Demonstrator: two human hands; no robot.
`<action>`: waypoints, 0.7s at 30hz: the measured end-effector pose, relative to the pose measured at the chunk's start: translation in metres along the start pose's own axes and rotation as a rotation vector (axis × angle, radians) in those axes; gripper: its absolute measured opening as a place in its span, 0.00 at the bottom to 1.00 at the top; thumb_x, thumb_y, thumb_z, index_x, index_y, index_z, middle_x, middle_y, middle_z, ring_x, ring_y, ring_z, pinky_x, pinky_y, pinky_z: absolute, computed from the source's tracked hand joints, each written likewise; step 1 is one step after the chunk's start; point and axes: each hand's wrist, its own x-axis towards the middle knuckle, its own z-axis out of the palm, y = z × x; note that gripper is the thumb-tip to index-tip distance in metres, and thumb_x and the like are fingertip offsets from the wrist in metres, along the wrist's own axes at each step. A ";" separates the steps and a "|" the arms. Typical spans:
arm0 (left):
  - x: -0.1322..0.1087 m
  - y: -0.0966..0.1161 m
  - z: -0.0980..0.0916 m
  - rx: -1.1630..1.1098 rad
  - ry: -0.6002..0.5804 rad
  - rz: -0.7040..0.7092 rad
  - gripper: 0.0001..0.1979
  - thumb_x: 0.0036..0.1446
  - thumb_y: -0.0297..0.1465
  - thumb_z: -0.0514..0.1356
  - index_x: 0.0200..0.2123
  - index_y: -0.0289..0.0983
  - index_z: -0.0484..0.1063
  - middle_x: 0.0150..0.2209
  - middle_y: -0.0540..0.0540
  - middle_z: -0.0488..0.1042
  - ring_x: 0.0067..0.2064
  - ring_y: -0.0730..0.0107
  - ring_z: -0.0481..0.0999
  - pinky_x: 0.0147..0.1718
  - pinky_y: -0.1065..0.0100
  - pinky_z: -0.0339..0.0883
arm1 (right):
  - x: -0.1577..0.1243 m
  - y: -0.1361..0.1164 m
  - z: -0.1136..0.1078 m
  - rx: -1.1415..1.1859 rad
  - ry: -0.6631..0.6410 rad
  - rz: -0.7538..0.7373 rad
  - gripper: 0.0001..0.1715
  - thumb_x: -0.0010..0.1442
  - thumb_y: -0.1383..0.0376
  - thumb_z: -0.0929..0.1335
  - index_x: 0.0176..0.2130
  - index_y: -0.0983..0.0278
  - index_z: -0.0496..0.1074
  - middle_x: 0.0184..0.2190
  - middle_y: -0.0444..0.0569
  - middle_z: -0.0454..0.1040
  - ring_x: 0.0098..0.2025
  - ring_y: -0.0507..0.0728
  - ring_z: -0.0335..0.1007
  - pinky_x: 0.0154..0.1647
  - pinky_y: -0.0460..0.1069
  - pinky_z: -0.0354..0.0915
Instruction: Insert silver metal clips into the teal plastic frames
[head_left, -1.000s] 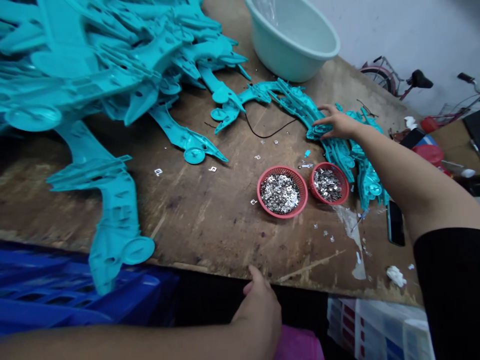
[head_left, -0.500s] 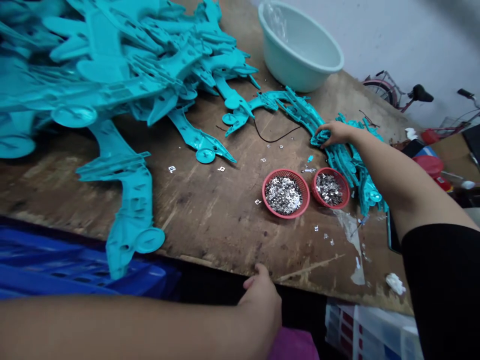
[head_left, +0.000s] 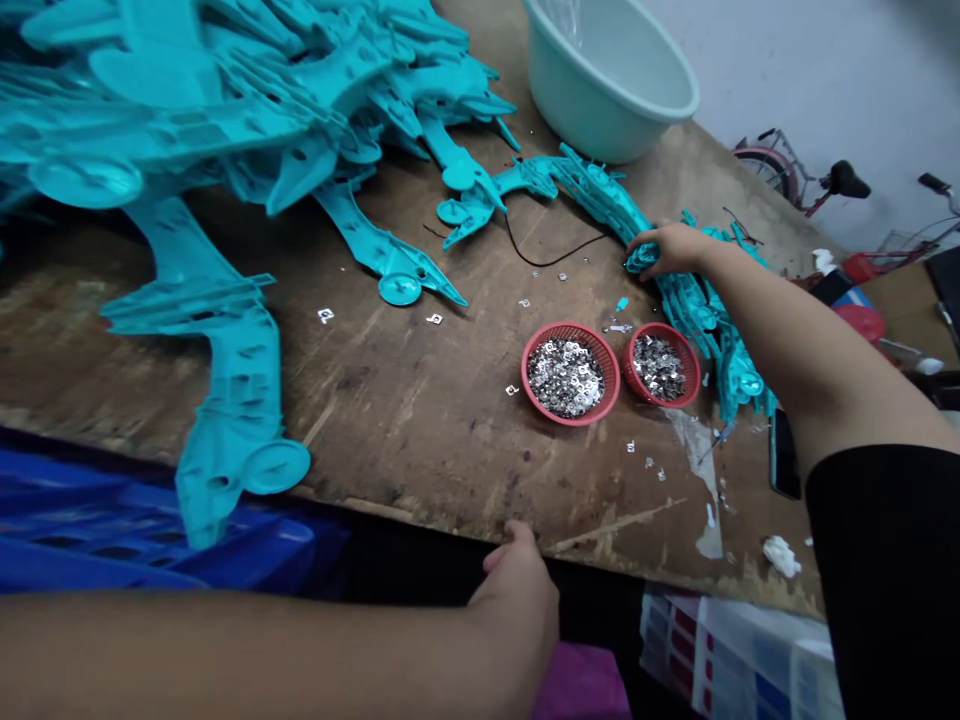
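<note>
My right hand (head_left: 670,249) reaches over the table to a stack of teal plastic parts (head_left: 604,198) at the right. Its thumb and fingers are bent round the end of a teal part in that stack. Close by stand two red plastic baskets, a larger one (head_left: 616,388) and a smaller one (head_left: 694,388), both filled with small metal clips (head_left: 564,375). My left hand (head_left: 519,595) hangs at the table's front edge, touching no part that I can see. Most of its fingers are hidden behind the hand.
A big heap of teal parts (head_left: 225,130) covers the table's left side, one part overhanging a blue crate (head_left: 112,520). A pale green basin (head_left: 600,90) stands at the back. Loose clips, a phone (head_left: 784,458) and crumpled white tissue (head_left: 781,556) lie on the wooden table (head_left: 420,420).
The view has shifted slightly, so the heap and baskets sit a little higher in it. My right hand stays at the teal stack, and my left hand remains at the table edge.
</note>
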 end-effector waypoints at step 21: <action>-0.028 -0.006 -0.146 0.357 -0.252 0.042 0.20 0.79 0.35 0.78 0.68 0.35 0.96 0.64 0.24 0.93 0.66 0.24 0.95 0.72 0.30 0.83 | -0.144 -0.064 -0.173 -0.255 0.086 0.169 0.40 0.76 0.59 0.88 0.80 0.58 0.87 0.73 0.65 0.85 0.71 0.74 0.85 0.79 0.64 0.77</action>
